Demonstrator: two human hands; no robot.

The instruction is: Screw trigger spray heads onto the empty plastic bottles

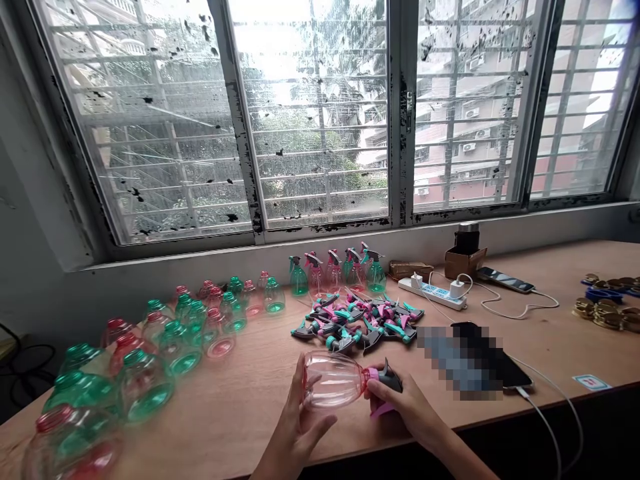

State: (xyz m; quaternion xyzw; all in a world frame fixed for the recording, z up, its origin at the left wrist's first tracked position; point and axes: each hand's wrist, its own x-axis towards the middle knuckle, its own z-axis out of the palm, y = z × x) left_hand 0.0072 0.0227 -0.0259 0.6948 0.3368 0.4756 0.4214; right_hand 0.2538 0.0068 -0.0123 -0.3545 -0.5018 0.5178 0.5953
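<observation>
A clear pink spray bottle (334,381) lies sideways in the air above the table's front edge, its base to the left. My left hand (303,417) cups the base; the fingers press along its end and far side, while the thumb stands away from it. At the neck, my right hand (395,403) grips the grey and pink trigger head (387,381), which sits on the bottle's mouth. Just beyond the bottle is a heap of loose trigger heads (363,320) in grey, pink and green.
Open-topped pink and green bottles (183,340) crowd the left side. Several bottles with heads (345,270) stand under the window. To the right are a power strip (433,291), a phone on a cable (507,363), another phone (506,280), a small box (465,261) and gold-coloured pieces (605,313).
</observation>
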